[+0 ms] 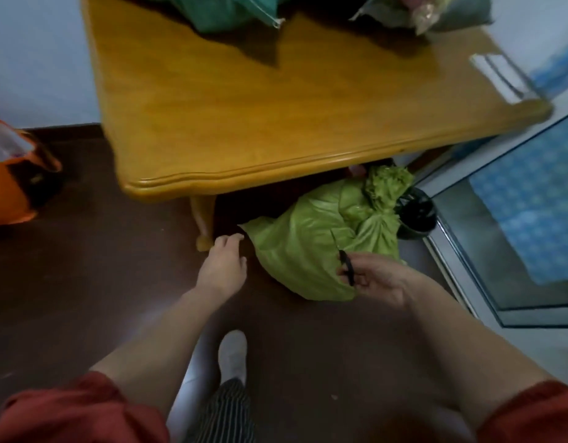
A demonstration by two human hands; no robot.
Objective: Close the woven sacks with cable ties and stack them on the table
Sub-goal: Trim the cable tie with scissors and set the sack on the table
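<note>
A light green woven sack (311, 247) lies on the dark floor, partly under the wooden table (276, 123), its gathered neck bunched at the upper right. My left hand (223, 263) reaches to the sack's left corner, fingertips at its edge. My right hand (375, 278) pinches a thin black cable tie (346, 266) over the sack's near end. On the table's far side rest a teal sack (222, 9) and a grey-green sack (436, 11), both cut off by the frame.
A table leg (204, 222) stands just left of my left hand. A black round container (417, 215) sits behind the sack's neck. A glass door frame (487, 238) runs along the right. An orange bag (14, 183) is on the floor at left. My foot (233, 354) stands below.
</note>
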